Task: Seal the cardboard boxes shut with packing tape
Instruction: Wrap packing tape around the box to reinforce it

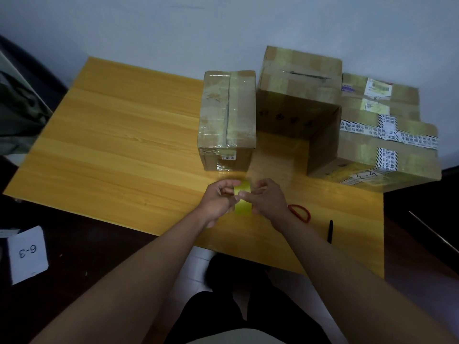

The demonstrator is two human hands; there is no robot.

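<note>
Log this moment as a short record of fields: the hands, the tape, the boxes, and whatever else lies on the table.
left hand: grips the tape roll
right hand: pinches at the tape roll
tape roll: yellow, held above the table's near part
boxes: small box, tall box, wide box, side by side at the far edge
scissors: red-handled, on the table, right of the hands
pen: dark, near the scissors

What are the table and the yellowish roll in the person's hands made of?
The table looks like wood or wood-look laminate: yellow, with grain lines and a smooth surface. The roll of tape seems to be glossy plastic film, yellowish and slightly see-through, though blur leaves that open.
</note>
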